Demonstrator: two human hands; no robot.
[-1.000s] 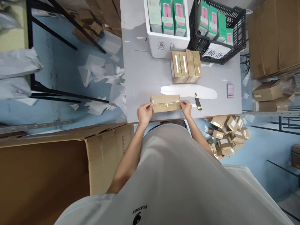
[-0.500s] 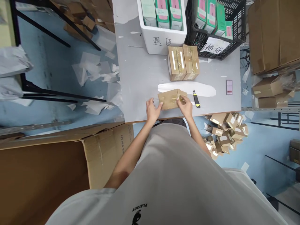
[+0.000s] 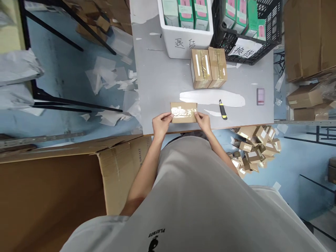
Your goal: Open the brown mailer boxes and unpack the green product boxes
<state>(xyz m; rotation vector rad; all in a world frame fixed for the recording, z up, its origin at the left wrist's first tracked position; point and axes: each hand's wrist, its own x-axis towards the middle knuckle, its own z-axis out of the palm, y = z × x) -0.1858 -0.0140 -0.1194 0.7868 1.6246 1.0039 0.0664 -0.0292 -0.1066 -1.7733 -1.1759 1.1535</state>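
Note:
A brown cardboard box (image 3: 184, 118), flattened, with shiny clear tape across it, is held near the table's front edge. My left hand (image 3: 161, 125) pinches its left edge between thumb and fingers. On the opposite edge, my right hand (image 3: 203, 122) grips it the same way. To the right of that hand lies a yellow and black utility knife (image 3: 223, 110) on the table. Behind the held cardboard, a long white sheet (image 3: 212, 97) lies flat. Two taped brown boxes (image 3: 209, 68) stand side by side farther back.
At the back of the grey table (image 3: 154, 80) stand a white foam bin (image 3: 170, 43) and a black crate (image 3: 275, 28), both with green and pink boxes. A small pink box (image 3: 260, 96) lies right. Discarded cartons (image 3: 253, 148) cover the floor; a large carton (image 3: 123, 168) stands left.
The cardboard box has turned to lie square and flat, its taped face up, and moved slightly left. Both hands have shifted left with it, now gripping its two ends.

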